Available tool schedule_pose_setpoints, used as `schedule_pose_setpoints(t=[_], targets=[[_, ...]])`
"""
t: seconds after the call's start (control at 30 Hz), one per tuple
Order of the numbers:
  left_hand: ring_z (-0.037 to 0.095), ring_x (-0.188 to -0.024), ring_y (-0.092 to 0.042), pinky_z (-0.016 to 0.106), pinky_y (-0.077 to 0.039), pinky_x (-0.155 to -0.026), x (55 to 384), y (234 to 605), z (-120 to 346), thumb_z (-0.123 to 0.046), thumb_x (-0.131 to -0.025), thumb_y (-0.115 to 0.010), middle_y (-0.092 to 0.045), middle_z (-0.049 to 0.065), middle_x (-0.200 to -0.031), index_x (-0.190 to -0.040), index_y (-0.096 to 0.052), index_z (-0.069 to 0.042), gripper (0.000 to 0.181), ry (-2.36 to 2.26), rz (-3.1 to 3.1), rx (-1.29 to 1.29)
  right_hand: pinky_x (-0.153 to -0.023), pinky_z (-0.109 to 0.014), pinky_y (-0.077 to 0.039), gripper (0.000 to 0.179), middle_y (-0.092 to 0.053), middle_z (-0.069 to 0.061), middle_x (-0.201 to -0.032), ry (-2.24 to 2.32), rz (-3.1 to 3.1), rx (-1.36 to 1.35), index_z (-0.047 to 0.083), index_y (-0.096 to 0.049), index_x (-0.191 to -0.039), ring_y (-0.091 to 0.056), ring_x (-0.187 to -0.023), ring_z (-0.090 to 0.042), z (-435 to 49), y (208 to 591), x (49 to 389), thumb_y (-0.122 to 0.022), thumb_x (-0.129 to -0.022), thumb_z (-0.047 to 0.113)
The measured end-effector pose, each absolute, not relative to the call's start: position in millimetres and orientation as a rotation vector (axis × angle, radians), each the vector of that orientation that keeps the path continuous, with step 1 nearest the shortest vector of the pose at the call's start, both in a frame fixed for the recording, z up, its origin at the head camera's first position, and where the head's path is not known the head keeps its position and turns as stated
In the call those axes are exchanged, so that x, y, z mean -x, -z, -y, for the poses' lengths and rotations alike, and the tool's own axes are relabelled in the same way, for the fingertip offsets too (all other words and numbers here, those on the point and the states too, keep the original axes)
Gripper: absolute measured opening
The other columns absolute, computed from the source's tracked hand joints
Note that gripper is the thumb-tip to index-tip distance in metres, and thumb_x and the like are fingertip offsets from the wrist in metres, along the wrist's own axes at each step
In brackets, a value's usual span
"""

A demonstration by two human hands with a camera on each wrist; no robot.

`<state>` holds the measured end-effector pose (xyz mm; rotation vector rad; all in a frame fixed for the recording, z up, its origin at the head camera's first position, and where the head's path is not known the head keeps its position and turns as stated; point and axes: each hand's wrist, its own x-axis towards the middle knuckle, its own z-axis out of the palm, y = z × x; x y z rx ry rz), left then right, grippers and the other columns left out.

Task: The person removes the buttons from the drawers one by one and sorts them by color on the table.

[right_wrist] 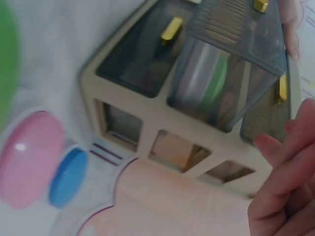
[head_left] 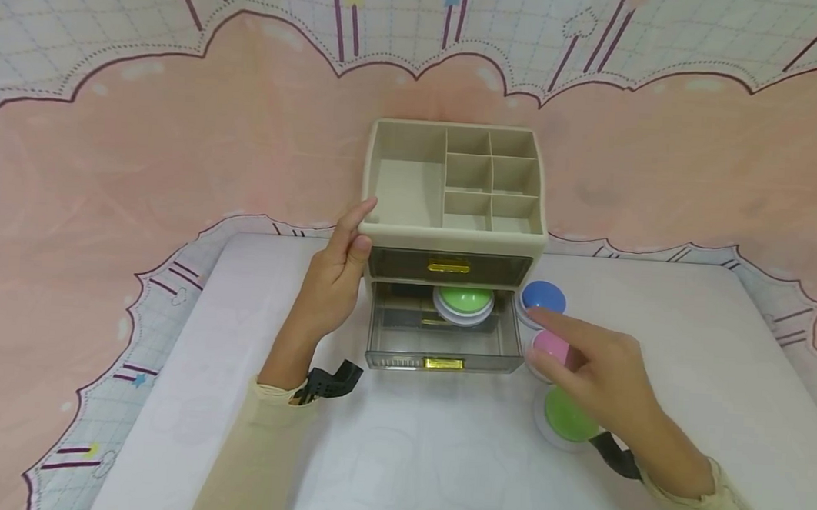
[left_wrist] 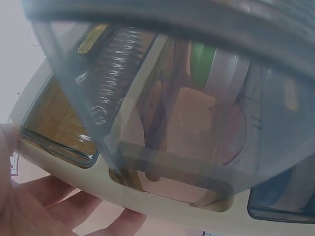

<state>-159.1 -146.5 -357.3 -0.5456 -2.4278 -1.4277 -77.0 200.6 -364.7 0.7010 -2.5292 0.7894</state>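
Note:
A beige desktop organizer (head_left: 456,238) stands at the middle back of the table, its middle clear drawer (head_left: 404,339) pulled out. A green-topped round white container (head_left: 465,299) sits inside that drawer, toward the back. My left hand (head_left: 334,282) rests against the organizer's left side, fingers extended along it. To the right of the drawer, my right hand (head_left: 607,365) hovers by several more round containers: blue (head_left: 545,297), pink (head_left: 551,345) and green (head_left: 569,415). In the right wrist view nothing shows between the fingers of that hand, which are loosely bent and apart from the containers.
The organizer's top has a large compartment (head_left: 409,193) and several small ones. Above the pulled-out drawer is a dark drawer (head_left: 408,265) with a gold handle, pushed in. A white tabletop (head_left: 405,455) lies in front, and a pink patterned cloth (head_left: 213,137) behind.

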Motion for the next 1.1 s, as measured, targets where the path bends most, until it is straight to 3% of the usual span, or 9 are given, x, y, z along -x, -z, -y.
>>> schedule_pose_setpoints(t=[0.1,0.23,0.33,0.47,0.57,0.67,0.77,0.9,1.1], targets=[[0.020,-0.062,-0.033,0.040,-0.036,-0.065,159.5,358.0,146.7,-0.049,-0.108,-0.033,-0.034,0.002,-0.075,-0.157,-0.034,-0.034,0.052,1.423,2.426,0.552,-0.049,-0.013,-0.036,0.049,-0.049,0.017,-0.060,-0.762,2.559,-0.770,0.016,-0.074,-0.127,-0.040,-0.054,0.005,-189.4,360.4,88.0,-0.086,-0.082,0.031],[0.020,-0.062,-0.033,0.040,-0.036,-0.067,159.8,357.6,145.9,-0.050,-0.107,-0.032,-0.034,0.002,-0.075,-0.157,-0.034,-0.034,0.053,1.420,2.431,0.549,-0.047,-0.015,-0.036,0.051,-0.072,0.008,-0.077,-0.731,2.559,-0.860,0.014,-0.074,-0.125,-0.040,-0.050,0.008,-179.6,359.8,102.8,-0.070,-0.094,0.054],[0.020,-0.062,-0.033,0.040,-0.037,-0.069,159.6,357.2,145.3,-0.051,-0.107,-0.032,-0.034,0.002,-0.075,-0.157,-0.034,-0.034,0.053,1.420,2.435,0.544,-0.045,-0.018,-0.030,0.060,-0.078,-0.001,-0.089,-0.708,2.545,-0.905,0.014,-0.075,-0.123,-0.030,-0.047,0.007,-172.9,360.8,110.6,-0.057,-0.097,0.065],[0.020,-0.062,-0.034,0.040,-0.037,-0.068,159.3,357.2,145.5,-0.050,-0.107,-0.032,-0.034,0.002,-0.075,-0.157,-0.034,-0.034,0.053,1.419,2.438,0.538,-0.048,-0.022,-0.033,0.062,-0.078,0.000,-0.089,-0.651,2.570,-0.919,0.016,-0.074,-0.126,-0.032,-0.051,0.002,-165.8,361.4,116.4,-0.054,-0.097,0.067],[0.020,-0.062,-0.033,0.040,-0.036,-0.067,159.4,357.2,146.0,-0.051,-0.107,-0.032,-0.034,0.002,-0.075,-0.157,-0.034,-0.035,0.053,1.418,2.439,0.535,-0.056,-0.028,-0.049,0.057,-0.079,-0.002,-0.106,-0.599,2.628,-0.924,0.018,-0.071,-0.130,-0.057,-0.059,-0.006,-162.5,360.6,118.7,-0.061,-0.096,0.063],[0.020,-0.062,-0.034,0.040,-0.036,-0.067,159.6,357.0,146.3,-0.051,-0.107,-0.032,-0.034,0.002,-0.075,-0.157,-0.034,-0.035,0.053,1.415,2.437,0.530,-0.059,-0.031,-0.054,0.057,-0.073,-0.006,-0.126,-0.543,2.719,-0.943,0.020,-0.067,-0.136,-0.073,-0.076,-0.018,-157.9,359.3,120.4,-0.064,-0.095,0.059],[0.021,-0.064,-0.035,0.040,-0.038,-0.071,159.5,356.7,146.4,-0.052,-0.106,-0.033,-0.035,0.003,-0.075,-0.157,-0.035,-0.034,0.054,1.410,2.432,0.522,-0.052,-0.027,-0.049,0.060,-0.069,-0.010,-0.132,-0.480,2.809,-0.948,0.022,-0.062,-0.142,-0.071,-0.070,-0.017,-151.0,358.1,122.0,-0.063,-0.096,0.060],[0.022,-0.064,-0.035,0.041,-0.038,-0.072,159.0,356.7,146.2,-0.051,-0.107,-0.033,-0.035,0.003,-0.076,-0.157,-0.035,-0.034,0.053,1.413,2.437,0.520,-0.051,-0.027,-0.042,0.061,-0.069,-0.016,-0.127,-0.406,2.931,-0.892,0.026,-0.057,-0.147,-0.061,-0.063,-0.012,-142.5,357.3,122.0,-0.057,-0.098,0.062],[0.023,-0.067,-0.037,0.042,-0.039,-0.077,158.9,357.1,145.9,-0.047,-0.108,-0.033,-0.037,0.005,-0.082,-0.158,-0.033,-0.035,0.051,1.420,2.442,0.528,-0.066,-0.041,-0.052,0.070,-0.062,-0.020,-0.129,-0.350,3.128,-0.770,0.028,-0.045,-0.155,-0.068,-0.099,-0.030,-135.0,356.7,122.1,-0.044,-0.100,0.070]])
